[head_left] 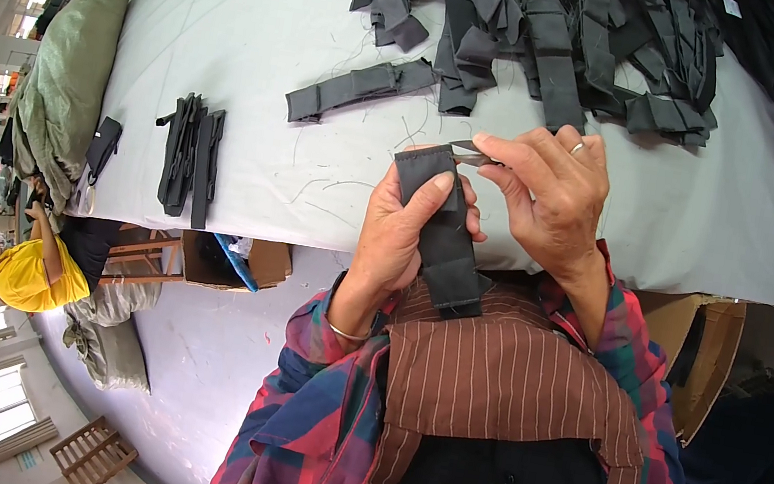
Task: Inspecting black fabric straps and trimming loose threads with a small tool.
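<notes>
My left hand (394,228) grips a dark grey fabric strip (451,252), thumb on top and fingers behind. The strip's far end has a stitched edge, and its near end hangs by my apron. In my right hand (552,192), which wears a ring, is a small pair of thread snips (467,154). Their blades point left and meet the strip's upper right corner; whether they touch it I cannot tell. Just beyond lies a single folded grey strip (355,90) on the pale table (275,52).
A large heap of grey strips (561,37) covers the table's far side. A small stack of strips (183,154) lies at the left, and loose thread ends are scattered about. A green sack (75,71) stands at the left edge, near a person in yellow (48,274). Cardboard boxes (272,267) stand below.
</notes>
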Demonstrator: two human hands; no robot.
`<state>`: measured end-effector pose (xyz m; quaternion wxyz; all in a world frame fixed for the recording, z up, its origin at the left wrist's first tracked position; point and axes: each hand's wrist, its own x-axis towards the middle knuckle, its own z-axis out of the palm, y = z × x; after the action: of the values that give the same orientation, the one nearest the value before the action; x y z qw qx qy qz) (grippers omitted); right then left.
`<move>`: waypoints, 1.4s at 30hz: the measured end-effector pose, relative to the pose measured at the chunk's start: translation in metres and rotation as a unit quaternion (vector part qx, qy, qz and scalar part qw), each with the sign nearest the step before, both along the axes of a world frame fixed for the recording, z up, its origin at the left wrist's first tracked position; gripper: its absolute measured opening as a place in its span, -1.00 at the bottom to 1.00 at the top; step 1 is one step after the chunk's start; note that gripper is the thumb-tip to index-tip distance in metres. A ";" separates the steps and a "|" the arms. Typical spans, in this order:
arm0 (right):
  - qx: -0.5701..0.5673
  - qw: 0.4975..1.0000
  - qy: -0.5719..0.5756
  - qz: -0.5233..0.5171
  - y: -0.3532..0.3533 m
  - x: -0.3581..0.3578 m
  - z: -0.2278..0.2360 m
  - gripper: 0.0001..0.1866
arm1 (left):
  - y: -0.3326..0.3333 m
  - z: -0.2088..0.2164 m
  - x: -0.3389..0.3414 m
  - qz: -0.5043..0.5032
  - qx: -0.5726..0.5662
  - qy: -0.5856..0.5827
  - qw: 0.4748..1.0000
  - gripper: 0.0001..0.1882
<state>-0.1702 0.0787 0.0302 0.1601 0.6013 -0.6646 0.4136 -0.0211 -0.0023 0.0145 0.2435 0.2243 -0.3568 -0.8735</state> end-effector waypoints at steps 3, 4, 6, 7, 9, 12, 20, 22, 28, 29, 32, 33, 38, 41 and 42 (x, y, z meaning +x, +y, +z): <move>0.001 1.000 -0.005 -0.007 -0.001 0.000 -0.003 -0.77 | 0.000 0.000 0.000 -0.003 0.002 -0.001 1.000 -0.74; 0.001 1.000 -0.006 -0.005 -0.001 0.001 -0.004 -0.78 | 0.000 0.001 0.000 -0.005 0.003 -0.002 1.000 -0.74; 0.000 1.000 -0.007 -0.003 -0.002 0.000 -0.005 -0.79 | 0.000 0.002 0.001 -0.010 0.006 0.000 1.000 -0.75; 0.000 1.000 0.002 -0.004 -0.001 0.000 -0.007 -0.81 | 0.001 0.002 0.001 -0.015 0.009 0.002 1.000 -0.75; 0.000 1.000 0.012 -0.005 -0.001 -0.001 -0.007 -0.82 | 0.001 0.004 0.002 -0.017 0.012 -0.002 1.000 -0.76; 0.011 1.000 0.022 -0.003 -0.001 -0.001 -0.003 -0.84 | 0.002 0.004 0.001 -0.015 0.009 -0.007 1.000 -0.77; 0.058 0.993 -0.085 0.049 -0.011 0.004 0.001 -0.82 | 0.001 -0.005 -0.002 -0.011 -0.041 -0.008 0.999 -0.77; 0.041 0.994 -0.081 0.064 -0.013 0.005 0.001 -0.83 | 0.002 -0.003 0.000 -0.013 -0.043 -0.015 0.999 -0.77; 0.031 0.996 -0.053 0.068 -0.014 0.004 0.000 -0.83 | 0.000 -0.003 0.000 -0.024 -0.020 -0.009 0.999 -0.77; 0.045 0.996 -0.050 0.061 -0.014 0.004 0.000 -0.83 | 0.000 -0.002 0.000 -0.023 -0.021 -0.009 0.999 -0.77; 0.047 0.996 -0.050 0.065 -0.013 0.003 -0.001 -0.82 | 0.001 0.000 0.001 -0.020 -0.014 -0.009 1.000 -0.77; 0.047 0.996 -0.050 0.065 -0.013 0.003 -0.001 -0.82 | 0.001 -0.001 0.001 -0.023 -0.014 -0.008 1.000 -0.77; 0.016 0.998 0.002 0.056 -0.013 0.003 -0.002 -0.82 | 0.002 0.001 0.001 -0.021 -0.005 -0.007 1.000 -0.78; 0.001 0.999 0.022 0.049 -0.012 0.002 -0.003 -0.83 | 0.002 0.000 0.001 -0.022 -0.003 -0.007 1.000 -0.79; 0.001 0.999 0.021 0.049 -0.013 0.002 -0.004 -0.83 | 0.002 0.000 0.001 -0.026 -0.005 -0.008 1.000 -0.79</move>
<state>-0.1679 0.0657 0.0261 0.1531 0.6423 -0.6309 0.4074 -0.0198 -0.0005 0.0143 0.2192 0.2204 -0.3688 -0.8760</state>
